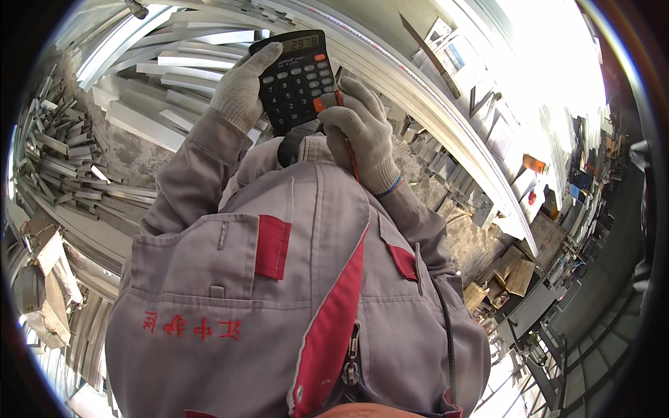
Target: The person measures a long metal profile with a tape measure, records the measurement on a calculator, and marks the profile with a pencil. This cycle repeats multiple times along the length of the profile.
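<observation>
A black desk calculator (291, 87) with grey and orange keys is tilted up in front of my chest, its display lit with digits. My left hand (240, 89), in a pale knit glove, grips it by the left side, the thumb lying over its upper left corner. At its right edge is my gloved right hand (364, 136), fingers curled, a fingertip close to the lower orange key. I cannot tell if that finger touches it. A thin red stick, like a pencil or pen (352, 159), runs through the right hand's grip.
Long pale metal profiles (139, 115) lie stacked beyond my left arm, with many short offcuts (66, 157) heaped further left. A long metal rail (418, 90) crosses to the right. Wooden boxes (519, 275) and a cluttered bench stand at the right.
</observation>
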The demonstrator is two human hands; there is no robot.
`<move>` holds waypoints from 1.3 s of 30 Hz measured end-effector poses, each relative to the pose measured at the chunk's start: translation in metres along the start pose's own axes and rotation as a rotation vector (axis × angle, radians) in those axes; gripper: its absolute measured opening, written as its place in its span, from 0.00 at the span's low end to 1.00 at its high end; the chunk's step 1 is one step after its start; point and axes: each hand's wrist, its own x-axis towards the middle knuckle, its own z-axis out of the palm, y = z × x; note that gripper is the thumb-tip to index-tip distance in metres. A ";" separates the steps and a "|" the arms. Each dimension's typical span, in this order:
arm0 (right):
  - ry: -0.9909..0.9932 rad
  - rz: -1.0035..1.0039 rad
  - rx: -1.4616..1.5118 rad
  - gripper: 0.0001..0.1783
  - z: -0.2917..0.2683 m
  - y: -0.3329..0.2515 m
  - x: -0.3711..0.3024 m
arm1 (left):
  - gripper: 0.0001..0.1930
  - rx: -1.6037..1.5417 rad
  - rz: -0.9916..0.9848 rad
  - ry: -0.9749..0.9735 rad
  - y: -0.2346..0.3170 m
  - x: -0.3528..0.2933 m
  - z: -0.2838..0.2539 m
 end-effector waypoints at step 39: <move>-0.113 -0.105 -0.035 0.18 0.007 -0.018 0.024 | 0.19 0.067 0.010 -0.102 0.001 -0.007 0.044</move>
